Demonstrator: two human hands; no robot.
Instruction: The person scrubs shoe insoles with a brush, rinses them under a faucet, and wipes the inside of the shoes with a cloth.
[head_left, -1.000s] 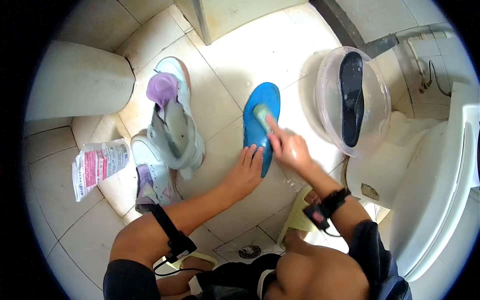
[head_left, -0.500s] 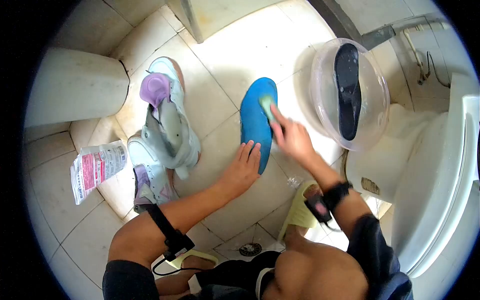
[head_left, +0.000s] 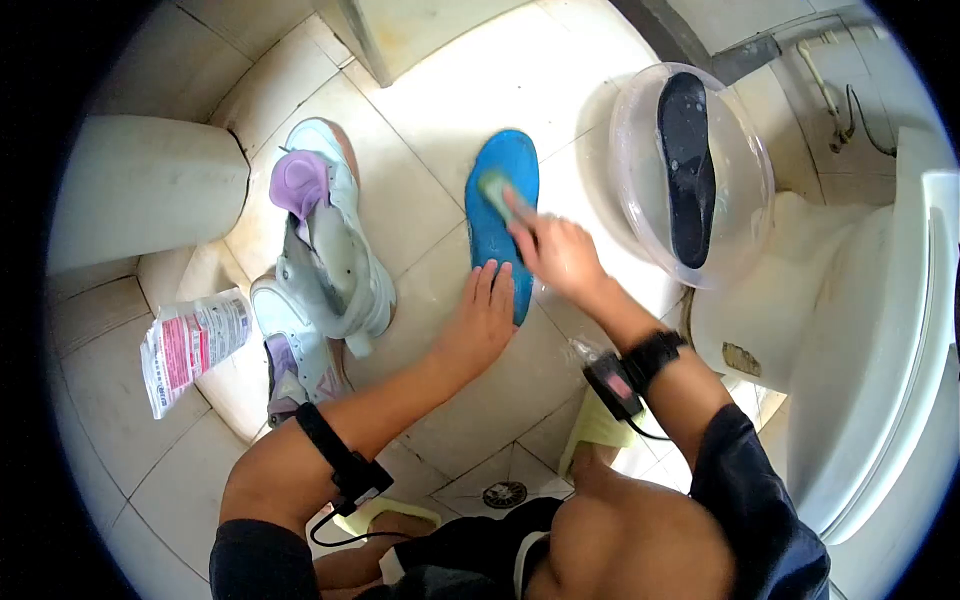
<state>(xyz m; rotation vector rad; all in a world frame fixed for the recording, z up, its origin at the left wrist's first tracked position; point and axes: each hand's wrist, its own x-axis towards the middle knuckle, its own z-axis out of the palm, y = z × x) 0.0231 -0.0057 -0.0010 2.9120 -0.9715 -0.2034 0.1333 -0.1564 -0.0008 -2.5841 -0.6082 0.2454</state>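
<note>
A blue insole [head_left: 503, 160] lies on the tiled floor in front of me. My left hand [head_left: 480, 318] rests flat on its heel end with the fingers extended. My right hand [head_left: 560, 252] is closed round the handle of a green brush [head_left: 494, 186], slightly blurred, whose head touches the upper part of the insole. To the left sit two white shoes, the farther one [head_left: 371, 290] with a lilac tongue [head_left: 300, 184], the nearer one [head_left: 290, 312] beside it.
A clear round basin [head_left: 640, 215] at the right bears a dark insole [head_left: 686, 170]. A white toilet [head_left: 860, 370] stands at the far right. A printed plastic bag [head_left: 196, 345] lies at the left, by a pale pedestal [head_left: 150, 185]. A floor drain [head_left: 504, 494] is near my feet.
My right hand and the brush have moved left across the insole. The view has shifted slightly. My left hand still rests on the insole's heel end.
</note>
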